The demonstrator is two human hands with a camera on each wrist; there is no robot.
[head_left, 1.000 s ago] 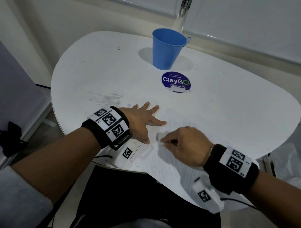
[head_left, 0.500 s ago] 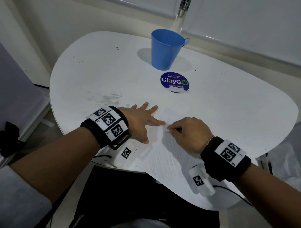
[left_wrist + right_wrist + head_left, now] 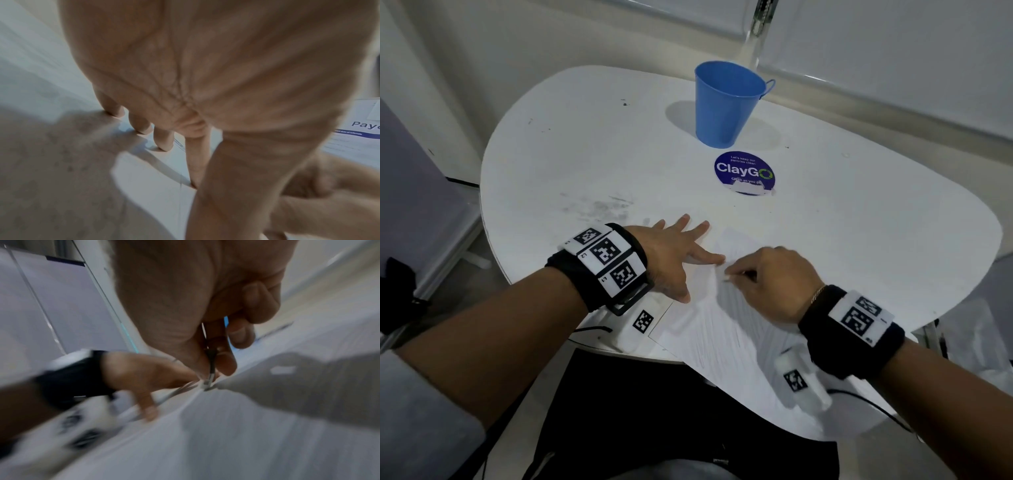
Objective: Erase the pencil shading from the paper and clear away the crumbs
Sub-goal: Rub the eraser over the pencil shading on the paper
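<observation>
Pressing flat on the near-left part of the paper (image 3: 709, 329), the left hand (image 3: 671, 260) has its fingers spread and straight, tips down on the sheet and the table beside it, holding nothing. The sheet lies at the near edge of the white table (image 3: 859, 222), one corner hanging past the rim towards the person's lap, with faint pencil shading (image 3: 726, 322) in slanted strokes across its middle.

Just beside the left index fingertip, the right hand (image 3: 774, 284) is curled, thumb and fingers pinching a thin dark pencil-like tool (image 3: 211, 363) whose pale tip (image 3: 726, 280) touches the paper; the right wrist view is blurred, so whether that tip is an eraser cannot be told. No crumbs can be made out at this sharpness.

Well beyond the hands stands 1 blue cup (image 3: 726, 102) with a wire handle, upright, and nearer than it a round blue ClayGo sticker (image 3: 744, 171) on the tabletop. Grey smudges (image 3: 602, 209) mark the table left of the hand. A printed document (image 3: 362, 129) shows at the edge of the left wrist view.
</observation>
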